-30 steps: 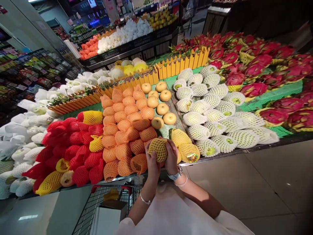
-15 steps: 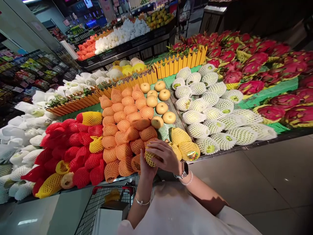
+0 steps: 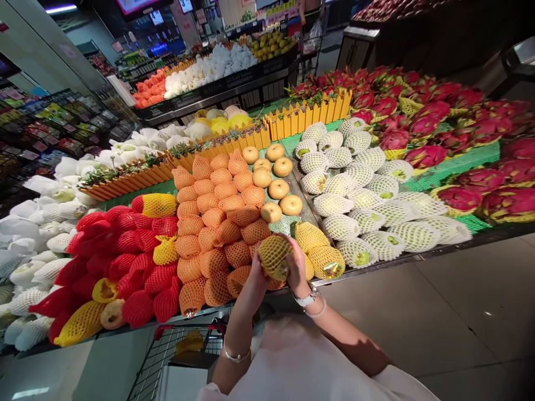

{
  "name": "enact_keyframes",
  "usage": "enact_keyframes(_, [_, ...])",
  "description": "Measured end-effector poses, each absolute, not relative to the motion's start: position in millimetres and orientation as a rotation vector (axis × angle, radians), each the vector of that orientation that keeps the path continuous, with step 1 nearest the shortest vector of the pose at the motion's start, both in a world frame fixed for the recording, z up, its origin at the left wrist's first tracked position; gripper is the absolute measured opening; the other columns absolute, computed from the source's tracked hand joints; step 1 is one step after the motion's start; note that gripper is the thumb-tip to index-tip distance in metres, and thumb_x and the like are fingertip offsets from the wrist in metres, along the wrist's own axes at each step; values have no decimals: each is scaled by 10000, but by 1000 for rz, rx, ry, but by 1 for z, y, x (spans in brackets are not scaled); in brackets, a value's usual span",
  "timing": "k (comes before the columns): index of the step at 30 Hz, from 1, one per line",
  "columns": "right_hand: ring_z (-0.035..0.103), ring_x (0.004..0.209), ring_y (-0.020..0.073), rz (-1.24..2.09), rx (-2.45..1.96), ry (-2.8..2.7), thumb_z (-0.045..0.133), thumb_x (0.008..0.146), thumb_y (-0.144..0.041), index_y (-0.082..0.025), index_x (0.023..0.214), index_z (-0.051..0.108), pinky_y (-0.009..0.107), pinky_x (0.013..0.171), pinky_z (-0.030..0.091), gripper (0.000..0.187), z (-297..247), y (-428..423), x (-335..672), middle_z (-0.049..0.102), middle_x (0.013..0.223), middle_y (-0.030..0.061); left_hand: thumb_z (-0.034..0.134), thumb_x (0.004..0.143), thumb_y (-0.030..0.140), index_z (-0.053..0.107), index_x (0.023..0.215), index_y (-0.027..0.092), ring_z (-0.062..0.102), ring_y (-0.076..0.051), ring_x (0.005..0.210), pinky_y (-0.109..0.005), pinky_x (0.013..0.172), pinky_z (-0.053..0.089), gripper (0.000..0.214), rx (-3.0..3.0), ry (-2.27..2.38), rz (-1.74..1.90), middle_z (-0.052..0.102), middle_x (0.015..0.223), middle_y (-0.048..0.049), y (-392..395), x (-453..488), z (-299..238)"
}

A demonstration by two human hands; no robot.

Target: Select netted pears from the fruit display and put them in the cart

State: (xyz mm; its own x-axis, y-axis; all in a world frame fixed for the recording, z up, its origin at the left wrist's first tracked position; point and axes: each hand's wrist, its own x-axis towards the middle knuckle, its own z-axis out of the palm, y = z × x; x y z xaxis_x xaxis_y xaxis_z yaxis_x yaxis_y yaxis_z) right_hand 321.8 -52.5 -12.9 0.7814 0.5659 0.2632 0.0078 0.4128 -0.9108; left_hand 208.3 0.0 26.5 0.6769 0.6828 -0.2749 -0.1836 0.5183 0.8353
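Note:
I hold a round fruit in a yellow foam net [image 3: 273, 256] with both hands, just over the front edge of a fruit display [image 3: 376, 266]. My left hand [image 3: 256, 277] cups it from below and left. My right hand [image 3: 297, 263] wraps its right side; that wrist carries a watch and a bead bracelet. Directly behind the fruit lie orange-netted fruits [image 3: 217, 223], bare yellow pears [image 3: 271, 186] and two more yellow-netted fruits [image 3: 320, 250].
Red-netted fruits [image 3: 125, 256] lie to the left, white-netted fruits [image 3: 368, 195] to the right, dragon fruits [image 3: 451, 133] at far right. Yellow picket dividers [image 3: 309, 114] cross the stand. A shopping cart [image 3: 175, 356] stands below my left arm. Tiled floor [image 3: 438, 312] spreads right.
My right hand has slid from the top of the fruit to its right side, and the fruit has risen a little and turned, with more of its net showing.

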Motion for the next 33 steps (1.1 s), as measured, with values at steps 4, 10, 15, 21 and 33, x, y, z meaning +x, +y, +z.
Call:
enact_keyframes(4, [661, 1117, 271, 659, -891, -134, 414, 920, -663, -261, 1197, 658, 504, 966, 542, 546, -24, -42, 319, 701, 1205, 69, 812, 761, 266, 587, 1368, 290, 290, -289, 1519, -446, 1276, 156, 648, 1296, 676, 575, 469, 1556, -54, -1, 205, 42])
enact_keyframes(10, [717, 922, 276, 716, -863, 16, 556, 868, -642, -247, 966, 735, 458, 818, 612, 444, -27, -47, 315, 773, 931, 60, 955, 454, 137, 484, 1433, 273, 148, -353, 1551, -489, 1272, 79, 1095, 1564, 641, 891, 324, 1629, -109, 0, 222, 32])
enact_keyframes(15, [721, 1000, 246, 791, -829, -94, 567, 900, -621, -288, 1090, 731, 431, 923, 596, 417, -21, -53, 297, 772, 1060, 34, 935, 497, 168, 668, 1255, 259, 421, -384, 1410, -510, 1234, 201, 810, 1555, 579, 735, 606, 1400, -111, 14, 234, 27])
enact_keyframes(21, [661, 1178, 255, 877, -688, -17, 498, 911, -689, -273, 1223, 682, 467, 989, 575, 552, -5, -52, 292, 703, 1276, 44, 821, 704, 366, 685, 1138, 246, 606, -297, 1178, -400, 1074, 436, 471, 1272, 689, 907, 683, 1221, -70, 20, 241, 2])
enact_keyframes(33, [232, 1533, 258, 311, -1174, -607, 499, 987, -484, -366, 1396, 566, 564, 1267, 139, 430, 9, -69, 301, 417, 1583, -20, 687, 781, 517, 675, 1038, 218, 705, -233, 954, -318, 809, 581, 395, 467, 822, 718, 740, 1000, -45, 30, 238, -6])
